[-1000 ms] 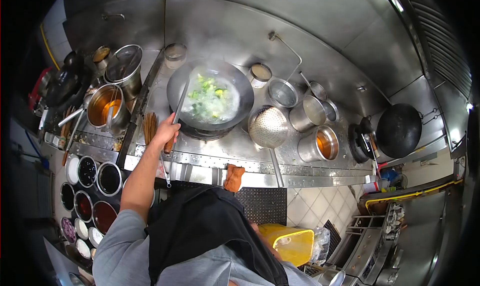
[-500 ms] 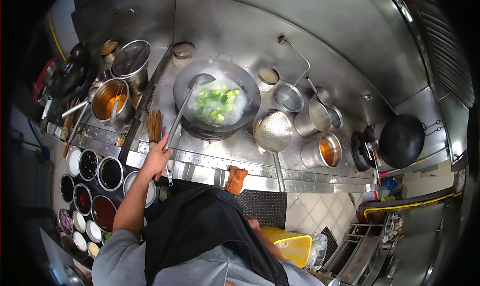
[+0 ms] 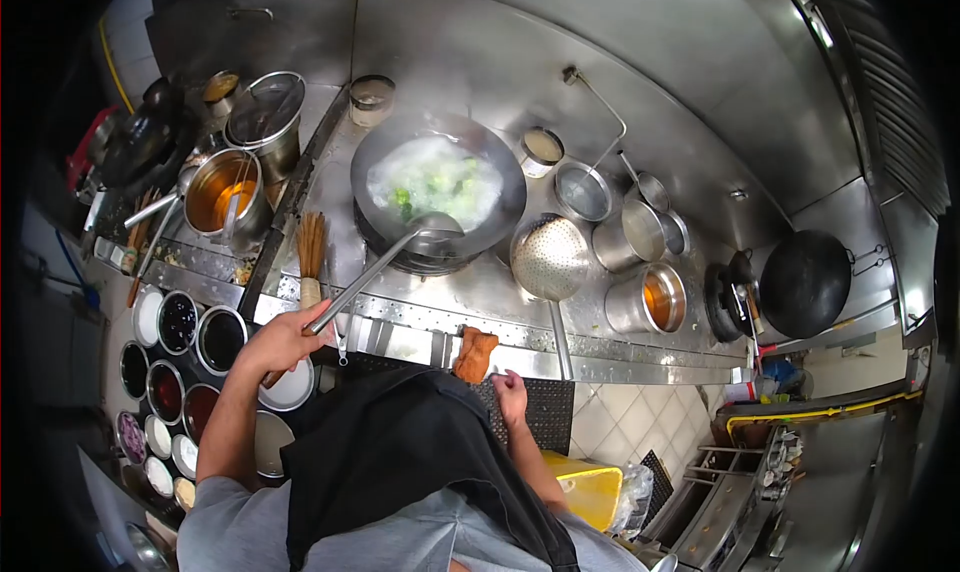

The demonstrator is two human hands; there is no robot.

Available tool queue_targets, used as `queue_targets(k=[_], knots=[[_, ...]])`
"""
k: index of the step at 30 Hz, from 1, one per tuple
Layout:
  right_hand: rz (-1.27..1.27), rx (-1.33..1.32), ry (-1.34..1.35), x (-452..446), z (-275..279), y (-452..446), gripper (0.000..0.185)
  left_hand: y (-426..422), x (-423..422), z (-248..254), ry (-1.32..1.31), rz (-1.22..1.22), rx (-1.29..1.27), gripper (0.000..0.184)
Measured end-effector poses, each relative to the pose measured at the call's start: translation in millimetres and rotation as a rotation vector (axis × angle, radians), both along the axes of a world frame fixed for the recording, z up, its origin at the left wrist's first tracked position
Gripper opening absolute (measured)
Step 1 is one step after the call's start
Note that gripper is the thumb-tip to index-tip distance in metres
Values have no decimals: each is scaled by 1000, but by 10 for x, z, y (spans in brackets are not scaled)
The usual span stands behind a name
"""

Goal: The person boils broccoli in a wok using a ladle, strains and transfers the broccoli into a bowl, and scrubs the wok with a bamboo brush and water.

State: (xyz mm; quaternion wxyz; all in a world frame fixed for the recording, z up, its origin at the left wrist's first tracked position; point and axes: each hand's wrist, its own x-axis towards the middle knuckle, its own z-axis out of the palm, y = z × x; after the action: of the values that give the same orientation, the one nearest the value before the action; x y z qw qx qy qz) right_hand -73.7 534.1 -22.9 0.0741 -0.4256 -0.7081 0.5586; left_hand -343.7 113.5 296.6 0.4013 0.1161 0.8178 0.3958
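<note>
My left hand (image 3: 285, 342) is closed around the wooden-ended handle of a metal ladle (image 3: 437, 229). The ladle's bowl is at the near side of a large wok (image 3: 515, 187), where green vegetables (image 3: 404, 198) lie in steaming, bubbling liquid. Beside my left hand, a bamboo brush (image 3: 311, 247) stands against the stove edge. My right hand (image 3: 511, 396) is in front of the stove's front edge, just right of an orange-brown cloth (image 3: 475, 354). It holds nothing visible, and its fingers are loosely bent and apart.
A perforated strainer (image 3: 550, 260) rests right of the wok, near several metal pots (image 3: 628, 236). Left are a pot of orange liquid (image 3: 222, 194) and several sauce containers (image 3: 221, 341). A black wok (image 3: 805, 284) stands far right; a yellow bin (image 3: 590, 492) is below.
The ladle has swung from the wok's far left side to its near side. My left hand has moved down and left. My right hand has risen into view beside the cloth.
</note>
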Motion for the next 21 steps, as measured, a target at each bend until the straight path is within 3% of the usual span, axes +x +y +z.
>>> queue_targets(k=[2,4,7,9,13,17,21], knots=[[53,140,38,-351,233,-130,56,41,-124,-385,193,-71,-106,70],[152,37,23,-574,84,-137,58,155,-229,-978,497,-127,-130,68],[219,108,-119,-833,363,-186,60,552,-326,-1265,643,-129,-238,66],[227,190,-210,-900,473,-233,61,744,-317,-1415,547,-30,-119,67],[220,245,-258,-1010,348,-242,65,942,-164,-1093,138,163,109,69],[248,228,-335,-1058,463,-243,68,965,-123,-1168,101,325,262,71],[220,-160,51,-1069,398,-170,59,1019,-223,-1236,141,466,326,72]])
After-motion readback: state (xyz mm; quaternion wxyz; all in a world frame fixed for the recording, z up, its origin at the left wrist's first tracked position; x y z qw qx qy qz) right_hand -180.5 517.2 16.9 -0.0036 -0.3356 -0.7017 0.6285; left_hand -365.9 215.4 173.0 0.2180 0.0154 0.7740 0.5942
